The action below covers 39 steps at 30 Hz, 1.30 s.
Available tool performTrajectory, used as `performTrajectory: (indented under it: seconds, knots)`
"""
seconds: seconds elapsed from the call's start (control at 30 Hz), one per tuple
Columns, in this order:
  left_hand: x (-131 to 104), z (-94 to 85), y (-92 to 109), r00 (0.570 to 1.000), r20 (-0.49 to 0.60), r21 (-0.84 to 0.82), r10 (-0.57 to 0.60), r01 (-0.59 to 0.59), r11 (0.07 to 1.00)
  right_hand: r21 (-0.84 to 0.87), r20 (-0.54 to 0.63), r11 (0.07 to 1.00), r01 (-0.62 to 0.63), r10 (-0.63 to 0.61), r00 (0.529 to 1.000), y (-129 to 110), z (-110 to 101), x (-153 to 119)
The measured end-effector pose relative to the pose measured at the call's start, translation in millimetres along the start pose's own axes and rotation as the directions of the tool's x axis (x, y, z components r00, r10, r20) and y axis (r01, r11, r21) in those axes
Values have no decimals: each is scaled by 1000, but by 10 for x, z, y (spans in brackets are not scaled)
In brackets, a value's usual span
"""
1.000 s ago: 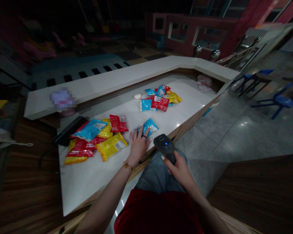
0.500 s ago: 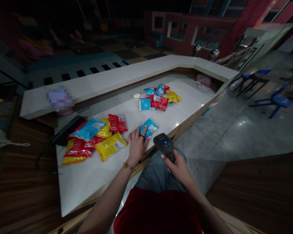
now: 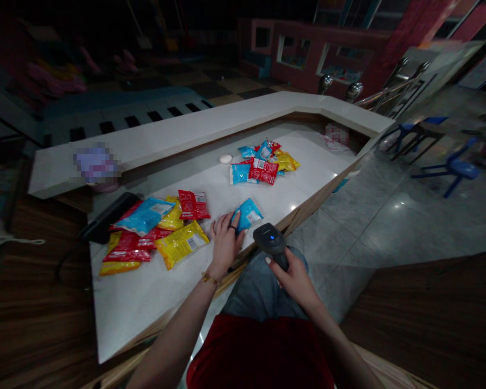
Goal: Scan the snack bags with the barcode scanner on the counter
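My right hand (image 3: 294, 275) is wrapped round the handle of a dark barcode scanner (image 3: 269, 239), which has a small blue light on top. The scanner's head is just beyond the counter's front edge, close to a blue snack packet (image 3: 249, 214). My left hand (image 3: 225, 243) rests over the near left end of that packet, holding it between thumb and index finger, with the other fingers on the counter to the left. A white label shows on the packet. Left of my left hand lie a yellow packet (image 3: 182, 243) and a red packet (image 3: 193, 205).
More packets form a pile (image 3: 146, 216) at the left, beside a long black device (image 3: 113, 216). A second pile (image 3: 263, 167) lies farther back near a white oval object (image 3: 225, 159). A raised white ledge (image 3: 210, 121) borders the counter. Blue chairs (image 3: 457, 167) stand on the right.
The blue packet under my left hand has turned slightly, and its white label shows more squarely. My left fingers have shifted a little toward its edge. The scanner stays almost in place.
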<state>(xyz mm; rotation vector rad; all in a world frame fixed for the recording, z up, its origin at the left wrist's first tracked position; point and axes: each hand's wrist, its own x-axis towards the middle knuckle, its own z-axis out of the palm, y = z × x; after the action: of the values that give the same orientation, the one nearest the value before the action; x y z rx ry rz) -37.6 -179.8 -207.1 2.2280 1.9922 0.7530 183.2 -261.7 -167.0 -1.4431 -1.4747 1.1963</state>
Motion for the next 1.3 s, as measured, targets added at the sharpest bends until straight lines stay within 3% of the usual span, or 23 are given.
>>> performTrajectory:
  seconds: [0.43, 0.93, 1.03, 1.13, 1.3]
  knots:
    - [3, 4, 4, 999, 27, 22, -35, 34, 999, 24, -2, 999, -34, 34, 999, 3, -2, -3]
    - [-21, -5, 3, 1000, -24, -13, -8, 8, 1000, 11, -23, 999, -32, 32, 999, -15, 2, -13]
    - [-53, -111, -2, 998, -58, 5, -11, 12, 1000, 25, -36, 999, -30, 31, 999, -23, -15, -20]
    - [-35, -346, -86, 987, -144, 40, -63, 70, 997, 46, -41, 998, -41, 43, 998, -43, -28, -23]
    - [101, -851, -429, 898, -358, 103, -257, 311, 945, 60, -25, 997, -50, 52, 998, -80, -16, -17]
